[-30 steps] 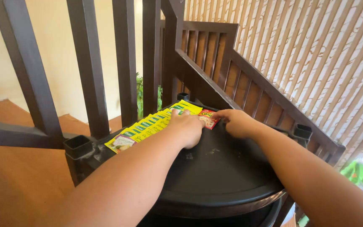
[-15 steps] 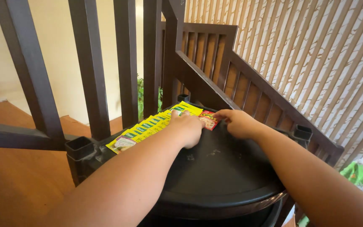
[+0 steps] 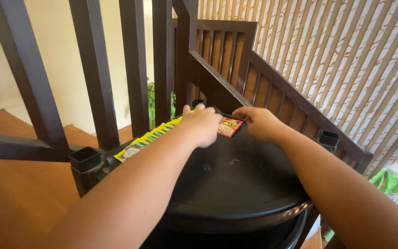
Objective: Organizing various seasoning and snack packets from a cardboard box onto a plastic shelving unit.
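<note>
Both hands, left hand [image 3: 203, 124] and right hand [image 3: 259, 123], touch the seemingly flat, diagonal red sachet [image 3: 229, 127].

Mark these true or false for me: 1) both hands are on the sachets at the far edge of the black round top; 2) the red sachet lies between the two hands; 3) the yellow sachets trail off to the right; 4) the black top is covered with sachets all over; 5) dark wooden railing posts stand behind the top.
1) True: the left hand rests on the yellow sachets, and the right hand touches the red sachet.
2) True.
3) False: the row runs to the left, past the left hand.
4) False: most of the black round top is bare, with only small specks.
5) True: the railing posts rise just behind it.
</note>
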